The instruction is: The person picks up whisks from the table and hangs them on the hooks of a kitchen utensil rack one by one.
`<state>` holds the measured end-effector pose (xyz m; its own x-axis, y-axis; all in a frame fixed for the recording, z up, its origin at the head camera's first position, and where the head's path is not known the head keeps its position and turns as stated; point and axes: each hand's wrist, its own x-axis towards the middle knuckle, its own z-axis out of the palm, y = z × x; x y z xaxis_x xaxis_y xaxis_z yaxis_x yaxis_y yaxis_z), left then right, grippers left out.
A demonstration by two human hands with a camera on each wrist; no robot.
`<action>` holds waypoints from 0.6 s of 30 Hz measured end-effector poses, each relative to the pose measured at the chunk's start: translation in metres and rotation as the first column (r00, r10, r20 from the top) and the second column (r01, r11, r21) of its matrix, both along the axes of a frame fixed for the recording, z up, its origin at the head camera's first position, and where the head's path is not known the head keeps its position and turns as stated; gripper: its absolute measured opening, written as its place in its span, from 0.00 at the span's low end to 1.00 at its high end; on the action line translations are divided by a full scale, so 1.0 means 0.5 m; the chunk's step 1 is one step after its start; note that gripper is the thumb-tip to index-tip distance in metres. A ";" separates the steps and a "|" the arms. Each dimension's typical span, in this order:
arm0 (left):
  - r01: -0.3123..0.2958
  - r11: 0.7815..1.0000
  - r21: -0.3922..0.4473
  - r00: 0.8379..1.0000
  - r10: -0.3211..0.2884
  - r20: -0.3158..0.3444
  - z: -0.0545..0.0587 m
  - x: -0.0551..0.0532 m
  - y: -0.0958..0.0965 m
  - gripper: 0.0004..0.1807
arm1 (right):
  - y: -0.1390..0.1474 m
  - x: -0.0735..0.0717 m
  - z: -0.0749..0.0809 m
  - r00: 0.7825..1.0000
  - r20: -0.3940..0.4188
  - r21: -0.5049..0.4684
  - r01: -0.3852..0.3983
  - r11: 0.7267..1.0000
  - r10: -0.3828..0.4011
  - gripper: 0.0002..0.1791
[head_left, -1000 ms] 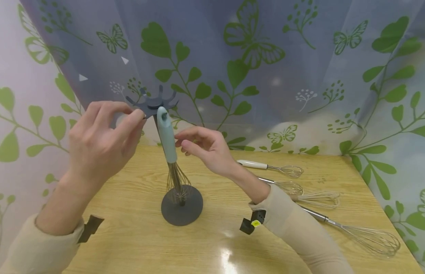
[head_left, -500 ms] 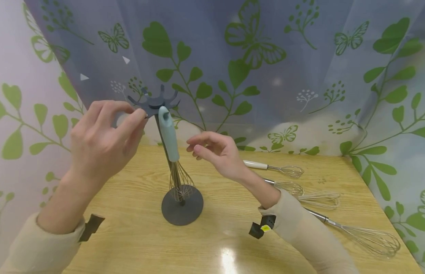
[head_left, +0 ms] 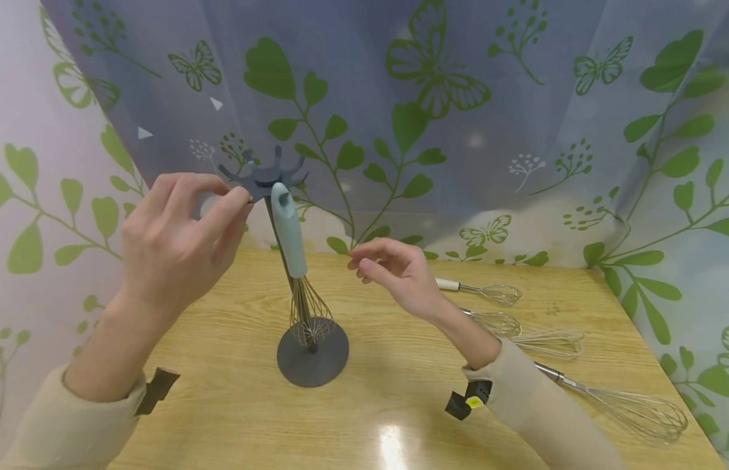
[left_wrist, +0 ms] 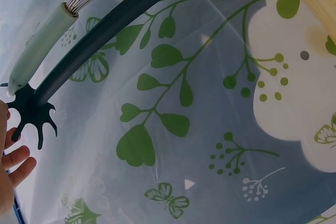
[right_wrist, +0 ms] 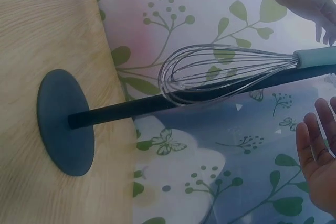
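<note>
A dark utensil stand (head_left: 312, 369) with a round base and a crown of curved hooks stands upright on the table. From one hook hangs a whisk (head_left: 290, 235) with a light blue handle, its wires down beside the pole. My left hand (head_left: 176, 238) pinches the end of a hook at the crown's left between thumb and forefinger. To the right of the whisk, my right hand (head_left: 402, 277) is apart from it, fingers relaxed, holding nothing. The right wrist view shows the hanging whisk's wires (right_wrist: 220, 74) and part of the right hand (right_wrist: 320, 161).
Several more whisks lie on the wooden table (head_left: 235, 405) at the right, among them a white-handled whisk (head_left: 499, 294) at the back and a large metal whisk (head_left: 640, 408) nearer. My right forearm partly covers them. A patterned curtain (head_left: 364, 130) hangs behind the table.
My right hand has moved away to the right from beside the hanging whisk. The left hand stays at the hook, and the whisk hangs nearly as before.
</note>
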<state>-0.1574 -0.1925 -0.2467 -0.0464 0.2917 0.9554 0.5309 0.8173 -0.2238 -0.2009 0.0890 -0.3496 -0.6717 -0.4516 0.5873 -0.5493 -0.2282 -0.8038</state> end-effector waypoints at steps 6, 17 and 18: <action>-0.004 1.000 0.001 1.000 0.004 0.002 0.000 0.000 0.001 0.04 | 0.033 0.001 -0.020 0.999 0.026 0.032 0.030 0.999 -0.031 0.10; -0.003 1.000 0.022 1.000 0.003 -0.010 -0.002 -0.001 0.004 0.02 | 0.095 -0.005 -0.061 0.994 0.034 0.068 0.102 0.993 -0.104 0.13; -0.003 1.000 0.023 1.000 0.003 -0.010 -0.002 -0.001 0.004 0.02 | 0.100 -0.007 -0.066 0.994 0.031 0.069 0.106 0.992 -0.108 0.14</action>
